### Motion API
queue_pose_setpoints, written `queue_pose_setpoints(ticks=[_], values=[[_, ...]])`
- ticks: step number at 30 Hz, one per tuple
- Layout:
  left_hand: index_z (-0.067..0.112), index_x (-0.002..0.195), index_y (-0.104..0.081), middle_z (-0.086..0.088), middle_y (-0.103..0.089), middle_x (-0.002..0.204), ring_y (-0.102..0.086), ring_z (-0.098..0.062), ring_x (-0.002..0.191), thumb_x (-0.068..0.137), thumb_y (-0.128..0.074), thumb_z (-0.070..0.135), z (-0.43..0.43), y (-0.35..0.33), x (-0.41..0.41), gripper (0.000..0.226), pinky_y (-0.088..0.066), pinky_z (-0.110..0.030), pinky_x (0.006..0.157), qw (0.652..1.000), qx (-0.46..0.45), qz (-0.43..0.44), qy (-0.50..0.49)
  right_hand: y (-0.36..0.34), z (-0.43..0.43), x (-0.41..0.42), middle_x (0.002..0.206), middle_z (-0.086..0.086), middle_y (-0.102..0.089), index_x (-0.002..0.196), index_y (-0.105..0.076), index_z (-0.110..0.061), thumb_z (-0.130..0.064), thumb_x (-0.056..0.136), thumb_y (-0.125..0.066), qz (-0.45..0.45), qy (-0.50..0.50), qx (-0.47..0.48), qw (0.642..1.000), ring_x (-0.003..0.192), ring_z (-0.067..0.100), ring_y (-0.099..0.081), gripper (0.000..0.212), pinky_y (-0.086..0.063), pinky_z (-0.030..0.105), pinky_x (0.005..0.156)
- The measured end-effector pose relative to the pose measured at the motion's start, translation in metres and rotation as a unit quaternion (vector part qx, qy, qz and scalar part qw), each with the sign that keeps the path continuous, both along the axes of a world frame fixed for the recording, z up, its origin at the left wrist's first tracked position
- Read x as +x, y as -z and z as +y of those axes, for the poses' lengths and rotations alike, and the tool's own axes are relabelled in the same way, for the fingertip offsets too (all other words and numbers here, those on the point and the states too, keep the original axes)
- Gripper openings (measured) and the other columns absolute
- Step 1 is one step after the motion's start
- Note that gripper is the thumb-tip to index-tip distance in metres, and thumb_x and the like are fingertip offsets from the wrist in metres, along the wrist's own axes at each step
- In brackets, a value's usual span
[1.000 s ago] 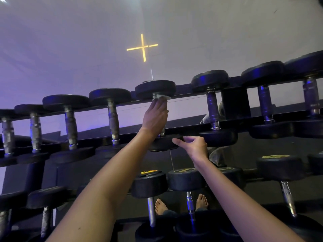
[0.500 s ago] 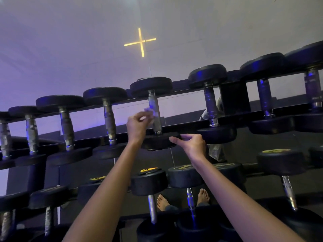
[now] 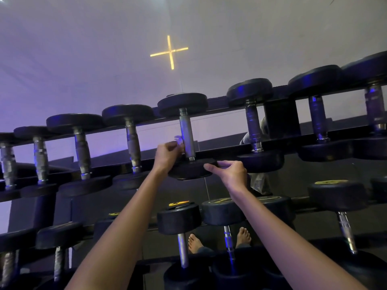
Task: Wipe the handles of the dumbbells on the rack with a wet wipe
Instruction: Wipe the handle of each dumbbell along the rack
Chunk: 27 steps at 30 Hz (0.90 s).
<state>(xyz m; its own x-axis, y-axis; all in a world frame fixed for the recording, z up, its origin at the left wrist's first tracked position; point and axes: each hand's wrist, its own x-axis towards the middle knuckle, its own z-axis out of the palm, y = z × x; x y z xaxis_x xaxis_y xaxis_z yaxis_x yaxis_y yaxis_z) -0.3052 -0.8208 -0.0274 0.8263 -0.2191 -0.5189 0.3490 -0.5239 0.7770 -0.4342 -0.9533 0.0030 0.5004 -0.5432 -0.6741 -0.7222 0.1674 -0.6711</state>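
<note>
A row of black dumbbells with metal handles lies across the top tier of the rack [image 3: 226, 149]. The middle dumbbell's knurled handle [image 3: 187, 135] is bare. My left hand [image 3: 167, 153] is just left of the handle's lower end, pinching a small crumpled wet wipe [image 3: 179, 141]. My right hand [image 3: 230, 174] grips the near black head [image 3: 189, 170] of that same dumbbell from the right, thumb on top.
More dumbbells sit left [image 3: 132, 143] and right [image 3: 253, 128] on the top tier, and a lower tier [image 3: 182, 216] holds larger ones with yellow labels. Bare feet [image 3: 219, 239] show on the floor below. A mirror wall with a yellow cross light [image 3: 170, 51] is behind.
My left hand has slid off the upper part of the middle handle and come down to its left side with the wipe. My right hand stays on the near head.
</note>
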Motion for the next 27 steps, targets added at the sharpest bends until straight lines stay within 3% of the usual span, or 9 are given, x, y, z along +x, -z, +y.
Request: queue_pose_setpoints(ticks=[2,6,8,12,16,21,23,25,27], values=[[0.012,0.076,-0.066,-0.001,-0.059,0.070,-0.056,-0.013,0.070,0.093,-0.059,0.021,-0.005,-0.002,0.009,0.020,-0.047,-0.028,0.072,0.998,-0.037,0.022,-0.040,0.001,0.000,0.000,0.112,0.008,-0.067,0.112,-0.066,-0.006,-0.037,0.063,-0.084,-0.001,-0.003,0.002,1.000,0.096,0.016,-0.058,0.062,-0.038,0.022,0.077],[-0.008,0.103,-0.062,0.004,-0.062,0.069,-0.064,-0.014,0.080,0.093,-0.057,0.012,-0.014,-0.001,0.020,0.023,-0.051,-0.030,0.089,0.981,-0.155,0.082,-0.081,0.002,0.001,0.000,0.112,0.008,-0.066,0.113,-0.065,-0.007,-0.038,0.062,-0.084,-0.006,-0.003,0.006,1.000,0.092,0.013,-0.054,0.062,-0.039,0.023,0.078],[-0.002,0.089,-0.065,0.004,-0.059,0.063,-0.057,-0.010,0.066,0.091,-0.058,0.006,-0.011,-0.002,0.014,0.012,-0.052,-0.026,0.082,0.975,-0.178,0.089,-0.095,0.002,0.001,0.000,0.113,0.007,-0.066,0.112,-0.066,-0.008,-0.039,0.062,-0.084,-0.004,-0.005,0.004,1.000,0.092,0.013,-0.055,0.062,-0.039,0.023,0.077],[0.006,0.072,-0.063,-0.005,-0.067,0.070,-0.066,-0.018,0.064,0.082,-0.061,-0.010,-0.009,-0.006,0.014,0.019,-0.056,-0.020,0.065,0.966,-0.168,0.092,-0.173,0.001,0.000,0.000,0.113,0.008,-0.066,0.113,-0.065,-0.007,-0.037,0.063,-0.084,-0.004,-0.005,0.005,1.000,0.092,0.013,-0.055,0.061,-0.039,0.023,0.077],[0.000,0.089,-0.066,-0.006,-0.066,0.073,-0.064,-0.016,0.068,0.078,-0.067,-0.007,-0.002,-0.006,0.012,0.013,-0.054,-0.020,0.066,0.962,-0.149,0.111,-0.201,-0.001,0.002,-0.001,0.115,0.008,-0.066,0.114,-0.065,-0.007,-0.037,0.065,-0.083,-0.005,-0.003,0.003,1.000,0.099,0.017,-0.057,0.061,-0.038,0.023,0.077],[0.005,0.085,-0.064,-0.004,-0.061,0.072,-0.060,-0.014,0.069,0.086,-0.062,0.000,-0.006,-0.013,0.009,0.006,-0.054,-0.018,0.069,0.967,-0.111,0.077,-0.215,-0.004,0.003,-0.002,0.117,0.008,-0.065,0.116,-0.064,-0.007,-0.037,0.066,-0.082,-0.007,0.000,0.005,1.000,0.100,0.016,-0.056,0.061,-0.038,0.023,0.079],[0.010,0.075,-0.061,0.000,-0.052,0.058,-0.049,-0.012,0.057,0.093,-0.057,0.019,-0.020,-0.020,0.009,0.021,-0.048,-0.021,0.074,0.977,-0.113,0.080,-0.163,-0.004,0.003,-0.002,0.118,0.008,-0.065,0.116,-0.064,-0.008,-0.037,0.065,-0.082,-0.007,0.004,0.004,1.000,0.102,0.017,-0.057,0.061,-0.038,0.024,0.080],[0.016,0.059,-0.048,0.003,-0.042,0.046,-0.042,-0.012,0.051,0.098,-0.044,0.030,-0.031,-0.024,0.012,0.042,-0.039,-0.024,0.064,0.973,-0.124,0.102,-0.169,-0.004,0.004,-0.002,0.118,0.008,-0.065,0.117,-0.064,-0.008,-0.037,0.066,-0.082,-0.008,0.007,0.004,1.000,0.106,0.020,-0.057,0.061,-0.038,0.024,0.080],[0.018,0.047,-0.050,-0.004,-0.054,0.054,-0.052,-0.020,0.064,0.097,-0.037,0.025,-0.030,-0.021,0.015,0.052,-0.038,-0.029,0.066,0.977,-0.120,0.102,-0.142,-0.003,0.004,-0.002,0.118,0.007,-0.065,0.117,-0.064,-0.008,-0.037,0.067,-0.082,-0.009,0.008,0.004,1.000,0.105,0.019,-0.057,0.061,-0.038,0.024,0.079]])
